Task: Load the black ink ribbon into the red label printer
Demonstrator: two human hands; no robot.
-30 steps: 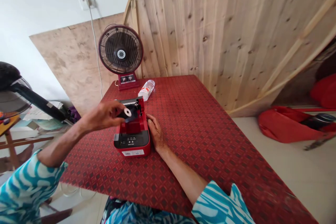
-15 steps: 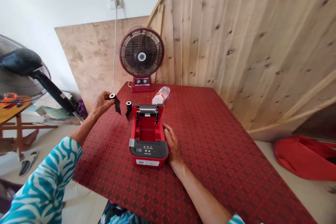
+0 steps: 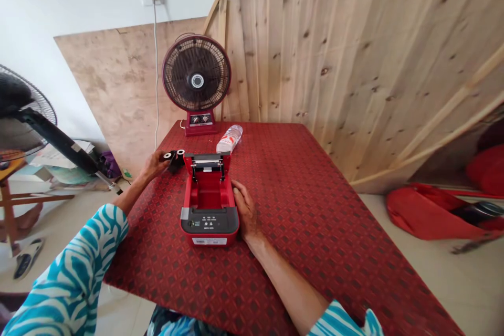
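A red and black printer (image 3: 209, 220) sits on the table with its lid tipped up and its red inner bay bare. My right hand (image 3: 244, 209) is pressed along the printer's right side, its fingers curved against the casing. Beyond the printer's left back corner, my left hand (image 3: 155, 165) pinches a small black roll (image 3: 167, 156) with a white round end. Right beside it stands a second small black roll (image 3: 180, 153), also white-ended. A dark loose strip hangs below the two, blurred, so I cannot tell which roll it belongs to.
A clear plastic bottle (image 3: 229, 139) lies behind the printer. Farther back stands a dark red table fan (image 3: 197, 81) by the wooden wall. The table (image 3: 291, 210) has a red patterned cover. A standing fan (image 3: 47, 128) is at the left, a red bag (image 3: 421, 212) on the floor at right.
My left hand has brought its roll down and right, close beside the second roll. My right hand stays on the printer. The whole view has shifted, with things sitting farther left.
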